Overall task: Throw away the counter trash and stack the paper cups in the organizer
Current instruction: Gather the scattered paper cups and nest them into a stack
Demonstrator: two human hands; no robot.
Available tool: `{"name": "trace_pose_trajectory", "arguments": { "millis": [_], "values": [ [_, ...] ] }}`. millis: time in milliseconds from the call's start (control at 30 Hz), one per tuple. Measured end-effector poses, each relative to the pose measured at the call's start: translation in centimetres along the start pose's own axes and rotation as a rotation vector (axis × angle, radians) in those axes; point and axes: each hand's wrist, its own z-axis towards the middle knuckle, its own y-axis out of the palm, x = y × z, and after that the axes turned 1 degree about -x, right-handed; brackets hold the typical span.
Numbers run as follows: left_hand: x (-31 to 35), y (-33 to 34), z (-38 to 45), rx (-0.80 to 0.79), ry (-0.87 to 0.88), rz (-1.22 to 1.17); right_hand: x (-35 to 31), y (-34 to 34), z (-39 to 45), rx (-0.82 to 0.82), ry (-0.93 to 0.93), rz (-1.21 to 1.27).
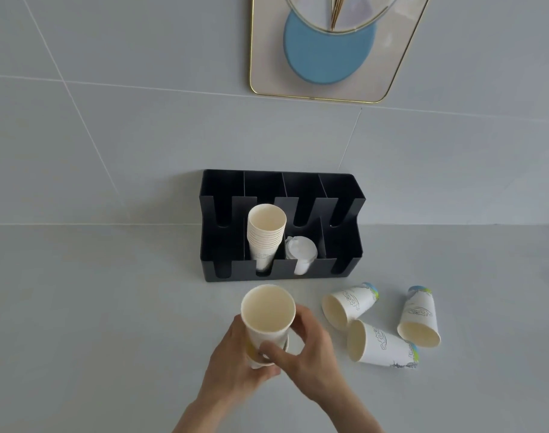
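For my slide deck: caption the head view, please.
Both hands hold a white paper cup before a black plastic organizer.

Left hand (pixel 235 354) and right hand (pixel 310 354) bare, forearms seemingly sleeveless, no rings visible.

This looks like a drinks corner in a café or office pantry: a pale grey counter (pixel 110 307) meets a tiled wall (pixel 142 120), with a black organizer (pixel 345 245) at the far edge holding stacked paper cups (pixel 265 235) and white lids (pixel 301 250).
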Motion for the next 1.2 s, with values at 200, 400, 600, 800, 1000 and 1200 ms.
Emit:
{"name": "trace_pose_trajectory", "arguments": {
  "millis": [200, 400, 600, 800, 1000, 1200],
  "values": [
    [-0.4, 0.3, 0.1, 0.018, -0.008, -0.004, 2.4, 0.0, -0.2, -0.012, -0.057, -0.192],
    [-0.5, 0.9, 0.0, 0.028, -0.008, 0.003, 3.8, 0.0, 0.6, -0.054, -0.161, -0.365],
    [-0.7, 1.3, 0.5, 0.051, 0.002, -0.009, 3.7, -1.4, 1.8, -0.028, -0.196, -0.420],
    [-0.3, 2.1, 1.0, 0.076, -0.001, -0.044, 5.9, -7.7, 6.0, 0.122, -0.027, -0.695],
    [0.4, 2.8, 1.7, 0.102, -0.011, -0.059, 7.6, -12.2, 10.3, -0.192, 0.010, -1.109],
    [0.5, 3.1, 1.9, 0.117, -0.034, -0.045, 9.7, -12.0, 12.9, -0.404, -0.057, -1.219]
  ]
}}
